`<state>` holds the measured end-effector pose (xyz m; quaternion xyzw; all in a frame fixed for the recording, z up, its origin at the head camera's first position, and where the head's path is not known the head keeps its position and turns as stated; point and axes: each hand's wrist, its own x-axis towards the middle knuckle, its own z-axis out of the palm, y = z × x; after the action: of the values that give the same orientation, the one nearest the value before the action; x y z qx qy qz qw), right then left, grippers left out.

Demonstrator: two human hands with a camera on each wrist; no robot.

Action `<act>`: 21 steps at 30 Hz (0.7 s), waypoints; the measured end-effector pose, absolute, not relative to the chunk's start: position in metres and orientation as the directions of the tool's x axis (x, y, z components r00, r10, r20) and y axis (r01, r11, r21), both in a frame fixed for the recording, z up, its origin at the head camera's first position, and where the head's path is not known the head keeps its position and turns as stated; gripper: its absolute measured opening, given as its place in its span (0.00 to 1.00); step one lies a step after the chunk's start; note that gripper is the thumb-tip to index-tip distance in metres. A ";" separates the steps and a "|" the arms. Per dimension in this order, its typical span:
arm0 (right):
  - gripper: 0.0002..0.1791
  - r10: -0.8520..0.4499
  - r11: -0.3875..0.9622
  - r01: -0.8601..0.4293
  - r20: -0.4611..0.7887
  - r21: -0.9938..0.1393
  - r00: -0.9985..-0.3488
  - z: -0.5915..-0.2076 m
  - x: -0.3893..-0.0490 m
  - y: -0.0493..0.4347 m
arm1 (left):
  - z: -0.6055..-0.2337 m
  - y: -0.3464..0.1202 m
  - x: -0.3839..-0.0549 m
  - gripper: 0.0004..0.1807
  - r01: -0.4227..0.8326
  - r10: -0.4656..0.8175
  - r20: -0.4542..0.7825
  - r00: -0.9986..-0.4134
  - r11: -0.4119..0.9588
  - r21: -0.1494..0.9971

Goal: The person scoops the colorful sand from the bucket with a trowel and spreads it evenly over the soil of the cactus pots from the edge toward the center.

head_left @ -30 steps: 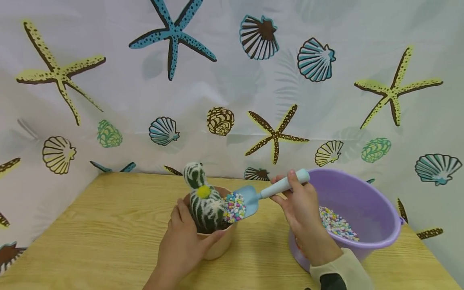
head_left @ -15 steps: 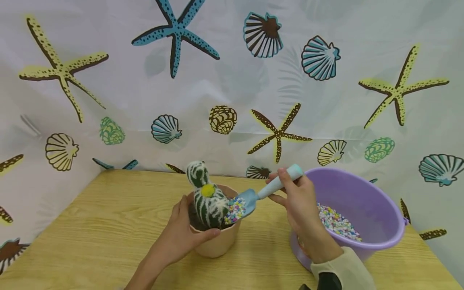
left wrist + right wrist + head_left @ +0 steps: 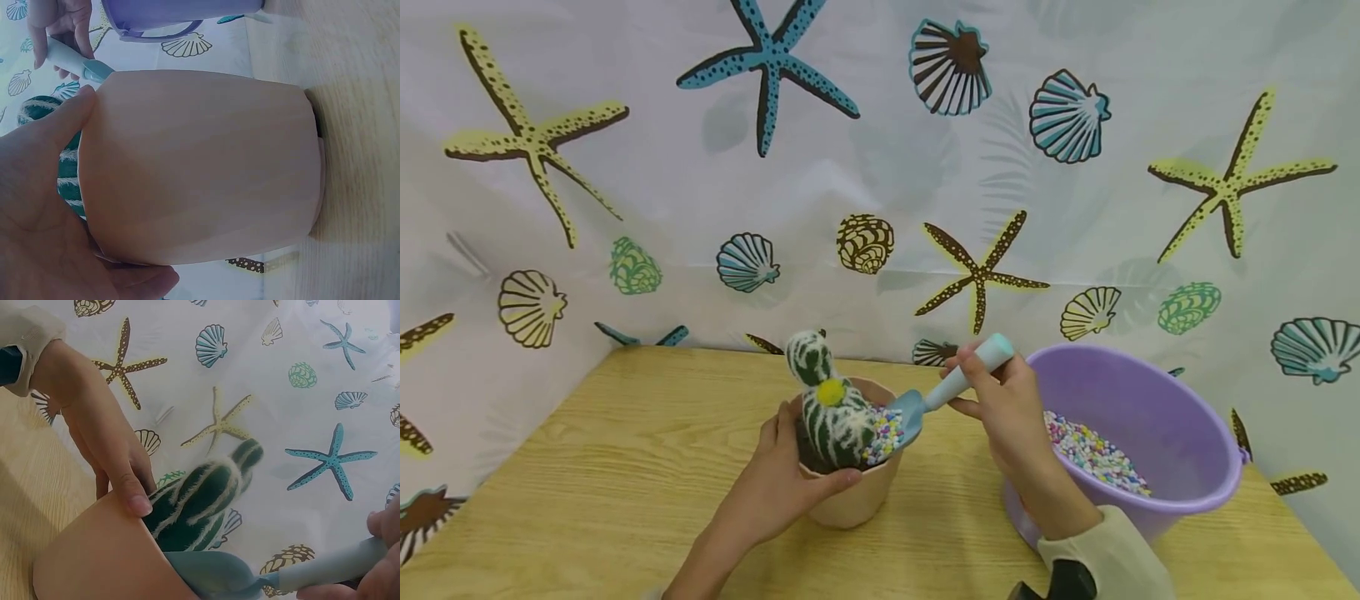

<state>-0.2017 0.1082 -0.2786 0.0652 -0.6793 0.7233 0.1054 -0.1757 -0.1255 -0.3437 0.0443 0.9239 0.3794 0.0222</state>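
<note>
A peach-coloured flower pot (image 3: 850,502) stands on the table, holding a green cactus (image 3: 835,429) with white fuzz and a yellow pompom flower. My left hand (image 3: 782,475) grips the pot by its rim, thumb on the near side, fingers round the left. With my right hand (image 3: 1003,412) I hold a small blue trowel (image 3: 955,383) by its pale handle, tilted down so the blade meets the pot's right rim. Multicoloured pebbles (image 3: 883,433) lie on the blade and beside the cactus. In the right wrist view the trowel's blade (image 3: 215,572) dips behind the rim.
On the right stands a purple bucket (image 3: 1157,417) with more coloured pebbles (image 3: 1093,458) inside, close to my right forearm. Behind the wooden table (image 3: 587,467) hangs a white cloth (image 3: 880,175) printed with starfish and shells.
The trowel has tipped more steeply, its handle shifting left, and its blade sits lower over the pot's rim. My left hand keeps hold of the pot, which appears slightly further right.
</note>
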 end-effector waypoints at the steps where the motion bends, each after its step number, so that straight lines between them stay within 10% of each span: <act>1: 0.08 0.059 -0.045 -0.240 0.237 -0.970 -0.970 -0.279 -0.202 0.109 | -0.344 -0.125 -0.175 0.68 0.063 0.100 -0.012 -0.995 0.710 0.702; 21: 0.11 -0.018 0.121 -0.301 0.301 -0.946 -0.953 -0.269 -0.196 0.107 | -0.343 -0.125 -0.173 0.68 0.070 0.109 -0.011 -0.994 0.708 0.703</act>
<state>-0.1957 0.1075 -0.2689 0.1078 -0.7409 0.6540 0.1081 -0.1734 -0.1248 -0.3427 0.0483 0.9237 0.3792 0.0257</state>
